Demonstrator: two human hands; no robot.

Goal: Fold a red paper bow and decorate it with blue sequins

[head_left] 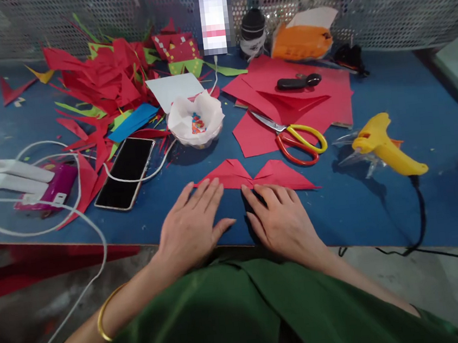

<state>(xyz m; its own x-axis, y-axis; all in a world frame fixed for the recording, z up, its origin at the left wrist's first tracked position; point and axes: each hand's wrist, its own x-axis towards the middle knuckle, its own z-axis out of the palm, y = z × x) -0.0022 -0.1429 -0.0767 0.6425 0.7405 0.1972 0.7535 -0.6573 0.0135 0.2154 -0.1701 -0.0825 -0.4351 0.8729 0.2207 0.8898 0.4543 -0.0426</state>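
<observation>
Blue table [454, 213]: stood before a perforated metal screen [383, 2].
Folded red paper [235, 177]: lay flat near the front edge, in two peaked wings meeting at a narrow middle; could not be told as one piece or two.
Left hand [191, 222]: rested palm down, fingers extended onto the near edge of the left wing; unclenched, gripping nothing.
Right hand [281, 218]: rested palm down, fingers along the near edge from the middle onto the right wing; likewise loose, gripping nothing.
Creases: probably called for even, flat pressure, without dragging either wing askew.
Middle: seemed likeliest to shift; best kept aligned under the right fingertips.
Scissors [284, 128]: lay beyond the right wing, blades over red sheets [252, 139]; best left clear of the fingers.
Paper-lined bowl [178, 123]: stood beyond the left wing, holding small coloured bits [198, 124].
Phone [126, 174]: lay left of the left hand, screen dark, crossed by a white cable [131, 180].
Yellow glue gun [388, 149]: rested well right of the right hand, nozzle pointing left.
Red scraps [116, 77]: lay heaped far left.
</observation>
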